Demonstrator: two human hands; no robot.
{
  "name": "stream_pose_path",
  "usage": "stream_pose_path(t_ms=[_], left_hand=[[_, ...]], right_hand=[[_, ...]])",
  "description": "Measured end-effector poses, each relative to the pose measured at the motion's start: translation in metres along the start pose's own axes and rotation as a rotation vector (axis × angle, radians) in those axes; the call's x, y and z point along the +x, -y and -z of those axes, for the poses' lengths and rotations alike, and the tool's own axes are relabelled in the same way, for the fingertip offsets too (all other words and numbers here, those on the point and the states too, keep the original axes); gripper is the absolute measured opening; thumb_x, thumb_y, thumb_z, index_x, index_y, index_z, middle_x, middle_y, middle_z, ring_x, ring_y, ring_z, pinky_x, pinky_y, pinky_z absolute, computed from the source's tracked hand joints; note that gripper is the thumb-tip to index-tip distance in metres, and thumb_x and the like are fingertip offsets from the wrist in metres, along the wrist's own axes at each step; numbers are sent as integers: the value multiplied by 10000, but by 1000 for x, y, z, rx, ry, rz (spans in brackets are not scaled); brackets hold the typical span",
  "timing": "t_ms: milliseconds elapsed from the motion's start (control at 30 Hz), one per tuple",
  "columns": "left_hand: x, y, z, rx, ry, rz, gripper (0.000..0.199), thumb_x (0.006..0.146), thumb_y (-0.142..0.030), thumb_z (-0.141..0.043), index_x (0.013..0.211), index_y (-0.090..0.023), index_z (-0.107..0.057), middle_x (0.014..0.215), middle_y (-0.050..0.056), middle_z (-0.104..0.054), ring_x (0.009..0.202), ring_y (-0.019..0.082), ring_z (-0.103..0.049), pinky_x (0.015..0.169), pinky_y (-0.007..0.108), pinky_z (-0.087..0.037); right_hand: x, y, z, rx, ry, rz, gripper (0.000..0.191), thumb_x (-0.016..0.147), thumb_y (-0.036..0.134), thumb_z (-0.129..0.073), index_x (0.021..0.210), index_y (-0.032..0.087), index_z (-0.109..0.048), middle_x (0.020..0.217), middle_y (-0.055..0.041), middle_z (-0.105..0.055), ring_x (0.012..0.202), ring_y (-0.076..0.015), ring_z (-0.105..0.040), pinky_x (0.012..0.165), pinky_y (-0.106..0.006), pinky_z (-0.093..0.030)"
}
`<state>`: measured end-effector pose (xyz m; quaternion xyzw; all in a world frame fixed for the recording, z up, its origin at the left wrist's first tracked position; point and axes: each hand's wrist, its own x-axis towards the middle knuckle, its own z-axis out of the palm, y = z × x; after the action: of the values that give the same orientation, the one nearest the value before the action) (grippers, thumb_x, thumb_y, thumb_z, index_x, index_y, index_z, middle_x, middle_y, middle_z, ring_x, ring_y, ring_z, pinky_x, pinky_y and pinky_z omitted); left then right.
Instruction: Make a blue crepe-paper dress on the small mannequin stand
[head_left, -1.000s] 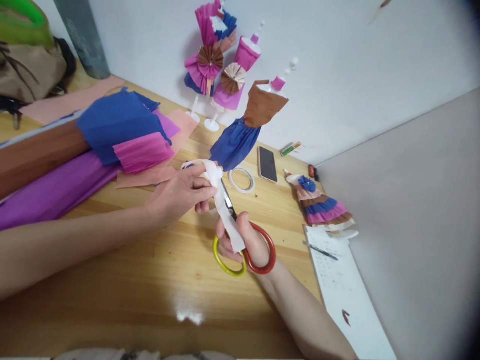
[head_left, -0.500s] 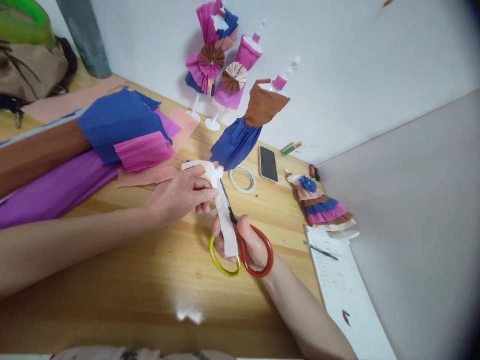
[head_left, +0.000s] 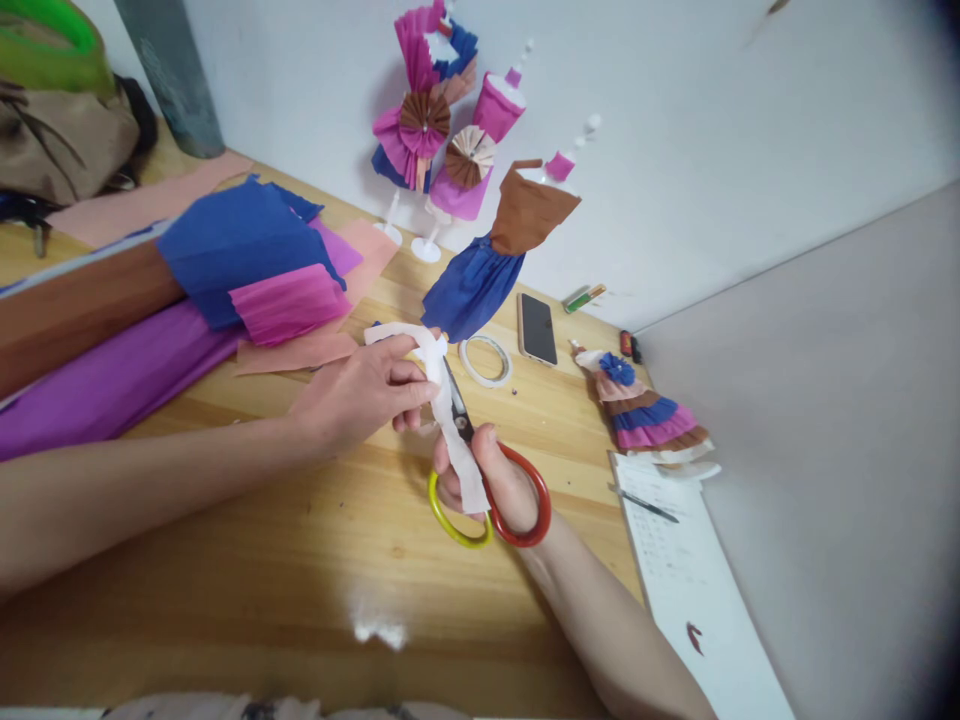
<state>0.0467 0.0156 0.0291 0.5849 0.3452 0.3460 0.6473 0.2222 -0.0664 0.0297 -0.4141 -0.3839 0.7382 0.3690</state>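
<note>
My left hand [head_left: 367, 395] pinches a white paper strip [head_left: 452, 420] that is folded at the top, one end lying left and the other hanging down across the scissors. Black-bladed scissors [head_left: 459, 412] with one yellow and one red handle are in my right hand [head_left: 499, 480], the thumb through the red loop. The blades point up beside the strip; their tips are partly hidden at the fold. Just right of the strip, a roll of white tape [head_left: 485, 361] lies on the wooden table [head_left: 285, 560].
Coloured crepe paper [head_left: 240, 250] is piled at the left. Several small dress forms [head_left: 469, 160] stand along the wall. A phone [head_left: 537, 328], a layered paper dress [head_left: 652, 410] and a written sheet [head_left: 675, 540] with a pen [head_left: 649, 506] are at the right.
The scissor handles have moved slightly right and closer together. The hanging end of the strip has shifted right and bent a little. My left hand has barely moved.
</note>
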Motion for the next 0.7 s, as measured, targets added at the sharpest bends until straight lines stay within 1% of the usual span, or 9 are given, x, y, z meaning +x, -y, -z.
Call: stream_pose_path(t_ms=[133,267,333,433,500,567,633,700], left_hand=[[0,-5,1,-42,25,-3,268,831,-288,-666,1068,-175,-610,619,-27,-630,519,117,-584,481,214,-428],[0,-7,3,-86,58,9,282,853,-377,-656,1042,-170,-629,724,22,-671,579,127,-628,490,209,-453],[1,-8,5,-124,39,17,319,870,-448,-632,1018,-166,-636,774,35,-665,583,123,-630,464,202,-439],[5,-10,8,-197,-29,5,362,875,-514,-610,975,-168,-643,837,30,-637,568,104,-609,411,192,-393],[7,-14,9,-218,-73,-9,334,861,-488,-638,935,-163,-648,830,21,-614,582,95,-587,408,180,-381],[8,-18,10,-219,-91,-11,282,826,-422,-692,879,-149,-645,762,8,-586,587,85,-551,421,164,-375],[9,-20,9,-228,-77,-2,234,789,-345,-729,849,-141,-632,690,-7,-567,559,72,-511,429,156,-362],[10,-20,9,-253,-63,-1,205,763,-275,-736,869,-141,-622,646,-22,-566,504,56,-471,418,157,-334]], right_hand=[[0,0,1,-9,-9,14,661,745,827,-554,706,168,-574,430,89,-411,321,-51,-299,346,-192,-227],[-1,-2,3,-90,-53,44,697,787,832,-484,735,149,-612,385,76,-426,320,-65,-326,357,-199,-245],[-2,-2,3,-110,-54,41,709,797,832,-467,750,143,-626,379,72,-429,323,-68,-336,364,-200,-248],[-3,-3,2,-108,-45,35,707,808,823,-467,764,138,-637,380,68,-433,329,-71,-345,376,-203,-262],[-3,-3,1,-92,-37,29,694,807,811,-489,765,136,-641,376,67,-427,326,-73,-339,375,-209,-264],[-4,-3,0,-78,-39,25,687,803,807,-504,753,136,-642,370,66,-416,318,-76,-326,367,-216,-258],[-4,-3,-1,-75,-44,20,690,794,815,-505,739,140,-640,368,64,-409,314,-77,-317,361,-220,-252],[-4,-4,-2,-76,-34,17,693,793,821,-497,730,145,-637,373,62,-411,315,-78,-320,361,-220,-250]])
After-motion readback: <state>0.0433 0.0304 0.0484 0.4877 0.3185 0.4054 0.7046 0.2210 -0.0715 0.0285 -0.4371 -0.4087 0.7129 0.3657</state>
